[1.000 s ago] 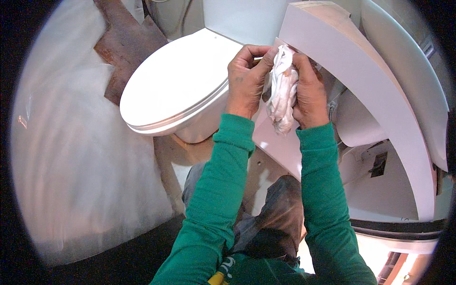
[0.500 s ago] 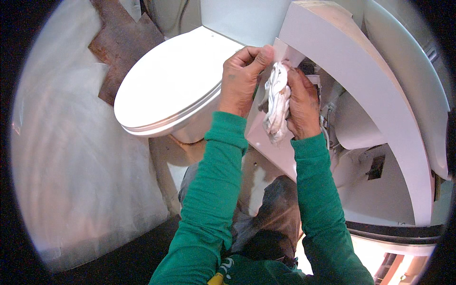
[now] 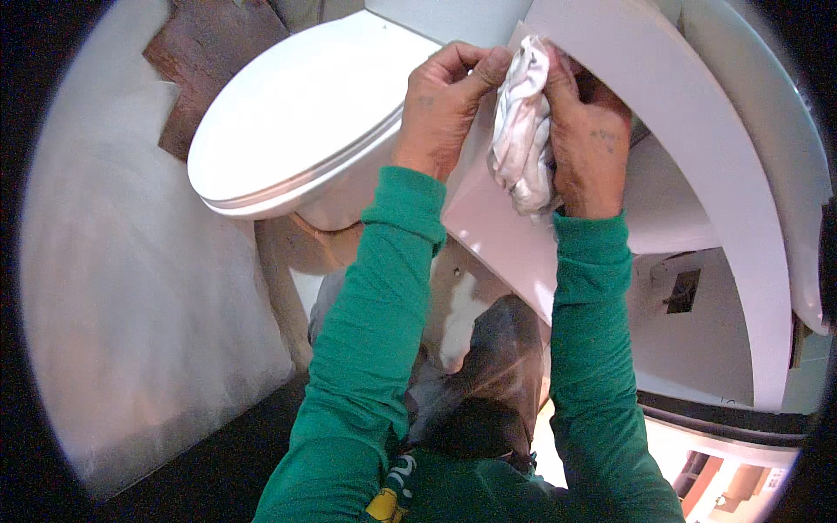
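Observation:
My right hand grips a bunched white rag, smudged in places, which hangs down beside the thumb. Thumb and fingers of my left hand are pinched together just left of the rag's upper end. What they pinch, if anything, is too hard to make out. Both hands are over a pale flat panel that stands at an angle between the toilet and the curved white vanity front. The white toilet lid lies closed at my left.
Behind the curved front, a square dark opening shows in the surface. A rounded white basin edge runs along the far right. Translucent sheeting covers the left side, with a brown board at the back left.
Both hands and the rag have moved up in the picture, the right hand also slightly to the right. The whole view has shifted a little, with the toilet higher and further left.

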A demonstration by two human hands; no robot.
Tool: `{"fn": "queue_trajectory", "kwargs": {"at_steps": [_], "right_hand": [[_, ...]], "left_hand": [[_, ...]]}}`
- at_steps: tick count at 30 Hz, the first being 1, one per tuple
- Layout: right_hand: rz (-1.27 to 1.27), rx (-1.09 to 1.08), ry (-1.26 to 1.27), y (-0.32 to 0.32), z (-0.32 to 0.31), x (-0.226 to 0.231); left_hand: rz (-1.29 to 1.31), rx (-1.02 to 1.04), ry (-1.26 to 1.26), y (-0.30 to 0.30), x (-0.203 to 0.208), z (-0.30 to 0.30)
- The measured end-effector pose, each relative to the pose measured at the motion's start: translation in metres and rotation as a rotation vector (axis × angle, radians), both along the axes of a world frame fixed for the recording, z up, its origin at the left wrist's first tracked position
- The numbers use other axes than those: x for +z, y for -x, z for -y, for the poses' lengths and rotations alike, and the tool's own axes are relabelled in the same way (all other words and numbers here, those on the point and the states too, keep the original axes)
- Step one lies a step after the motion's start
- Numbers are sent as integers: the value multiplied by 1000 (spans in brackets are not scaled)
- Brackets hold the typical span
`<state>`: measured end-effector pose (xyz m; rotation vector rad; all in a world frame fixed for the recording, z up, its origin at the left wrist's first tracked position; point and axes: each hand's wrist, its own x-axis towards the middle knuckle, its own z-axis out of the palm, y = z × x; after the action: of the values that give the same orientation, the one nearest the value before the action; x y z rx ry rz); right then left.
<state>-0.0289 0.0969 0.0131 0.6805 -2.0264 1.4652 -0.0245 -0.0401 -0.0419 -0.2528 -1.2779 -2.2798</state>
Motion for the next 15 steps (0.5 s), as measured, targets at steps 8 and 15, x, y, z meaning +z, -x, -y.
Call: {"fn": "queue_trajectory", "kwargs": {"at_steps": [8,15], "right_hand": [[-10,-201,-293,-5,-6,-15],[187,-138,-269,-18,5,-67]], "left_hand": [[-4,26,105,-5,3,3],[82,-26,104,-15,-4,7]]}}
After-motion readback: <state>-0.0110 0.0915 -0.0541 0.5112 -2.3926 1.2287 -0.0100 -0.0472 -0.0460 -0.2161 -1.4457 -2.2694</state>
